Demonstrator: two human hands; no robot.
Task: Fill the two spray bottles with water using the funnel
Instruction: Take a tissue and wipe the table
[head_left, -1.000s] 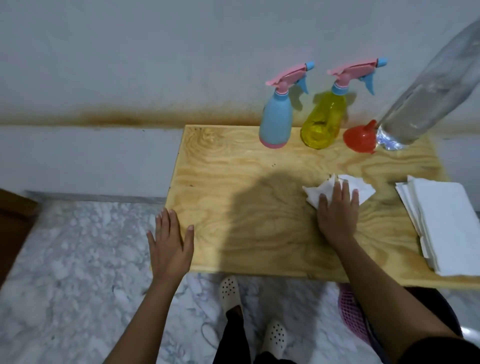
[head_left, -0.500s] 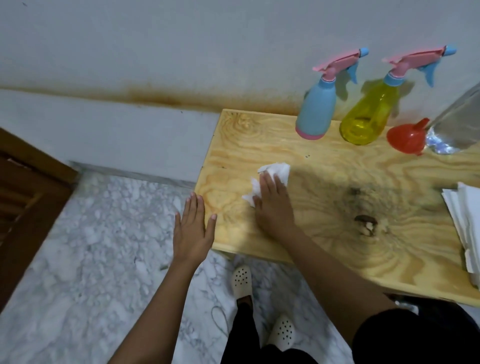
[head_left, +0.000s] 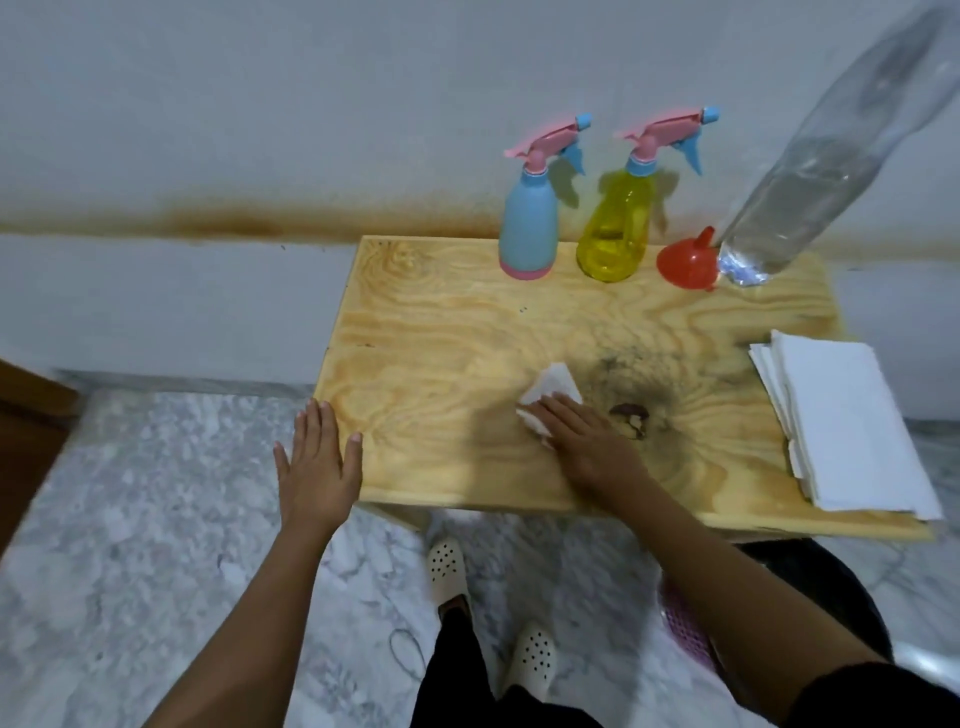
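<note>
A blue spray bottle (head_left: 529, 224) and a yellow spray bottle (head_left: 617, 228) stand capped with pink triggers at the back of the wooden table (head_left: 441, 332). To their right a red funnel (head_left: 685, 260) lies beside a tall clear water bottle (head_left: 810, 176). My right hand (head_left: 587, 441) presses flat on a crumpled white tissue (head_left: 548, 397) near the table's middle front. My left hand (head_left: 317, 462) rests flat with spread fingers at the table's front left corner, holding nothing.
A stack of white paper napkins (head_left: 852, 426) lies at the table's right edge. A dark knot (head_left: 631, 415) marks the wood beside my right hand. Marble floor (head_left: 130, 519), my feet in white shoes (head_left: 447, 566) and a pink basket (head_left: 685, 623) are below.
My right hand slid the tissue from the table's right to its left, then back toward the middle. My left hand stayed at the front left corner.
</note>
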